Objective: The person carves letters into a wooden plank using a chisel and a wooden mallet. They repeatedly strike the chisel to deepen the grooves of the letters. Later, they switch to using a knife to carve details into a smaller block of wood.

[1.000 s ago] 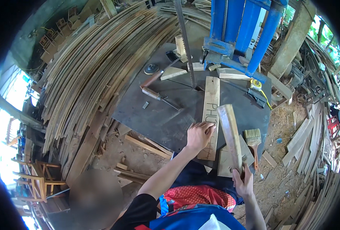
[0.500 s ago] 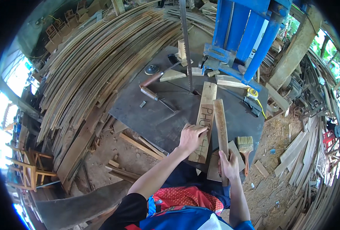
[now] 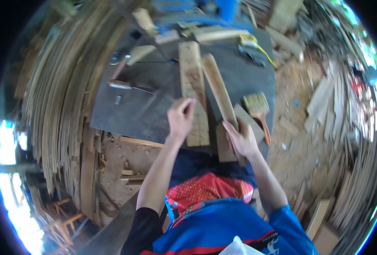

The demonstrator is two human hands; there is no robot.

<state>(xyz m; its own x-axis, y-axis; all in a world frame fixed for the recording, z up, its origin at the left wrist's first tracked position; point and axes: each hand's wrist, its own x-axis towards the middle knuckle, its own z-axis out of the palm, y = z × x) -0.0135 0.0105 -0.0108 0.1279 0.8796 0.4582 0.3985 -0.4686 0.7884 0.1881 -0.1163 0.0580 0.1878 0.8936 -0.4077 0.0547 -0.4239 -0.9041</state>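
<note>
My right hand (image 3: pixel 244 140) is wrapped round the lower part of a narrow wooden strip (image 3: pixel 219 85), which slants up and to the left above the table. My left hand (image 3: pixel 181 119) has its fingers curled together over the left edge of a flat board (image 3: pixel 191 63) with dark handwritten marks. Whatever those fingers may pinch is too blurred to make out. Below the strip, by my right hand, lie a flat wooden piece (image 3: pixel 225 146) and another greyish one (image 3: pixel 253 124). A wide paintbrush (image 3: pixel 257 106) with an orange-brown handle rests just right of them.
On the dark table (image 3: pixel 150 112) lie a wooden-handled tool (image 3: pixel 119 83), a yellow tape measure (image 3: pixel 249 41) and several offcuts along the back. A blue machine (image 3: pixel 227 9) stands beyond. Long planks (image 3: pixel 65 97) are stacked left; more timber (image 3: pixel 324 100) lies right.
The view has tilted down and blurred, so the table appears higher. My left hand has shifted toward the marked board's left edge; my right hand still grips the strip, which now leans more left.
</note>
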